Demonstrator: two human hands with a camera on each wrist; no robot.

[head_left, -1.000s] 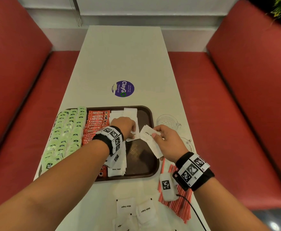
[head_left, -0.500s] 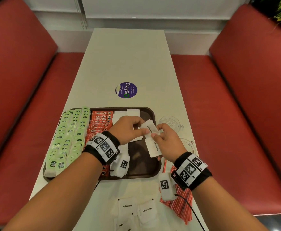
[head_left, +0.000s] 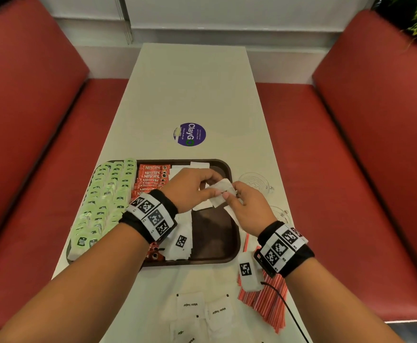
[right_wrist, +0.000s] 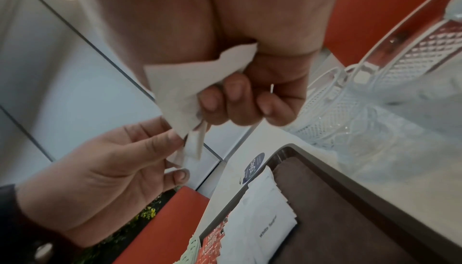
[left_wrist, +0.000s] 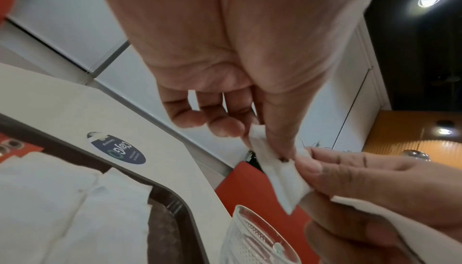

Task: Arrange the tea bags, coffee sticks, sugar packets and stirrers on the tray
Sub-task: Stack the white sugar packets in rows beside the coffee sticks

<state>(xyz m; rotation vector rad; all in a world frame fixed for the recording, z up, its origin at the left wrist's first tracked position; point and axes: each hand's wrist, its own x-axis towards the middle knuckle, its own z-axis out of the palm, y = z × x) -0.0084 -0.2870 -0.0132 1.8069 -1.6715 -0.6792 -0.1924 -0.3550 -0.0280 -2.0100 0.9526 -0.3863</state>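
A brown tray holds rows of green tea bags, red coffee sticks and white sugar packets. Above its right half my two hands meet. My right hand grips a small bunch of sugar packets. My left hand pinches one white sugar packet at the top of that bunch, between thumb and fingertips. Loose sugar packets lie on the table near me. Red-and-white stirrers lie to their right, partly under my right wrist.
Two patterned glass cups stand just right of the tray, close to my right hand. A round purple sticker is on the white table beyond the tray. Red bench seats run along both sides.
My left hand has left the sugar row on the tray and moved right to the right hand. It now pinches a packet from the bunch, which the right hand has raised slightly.
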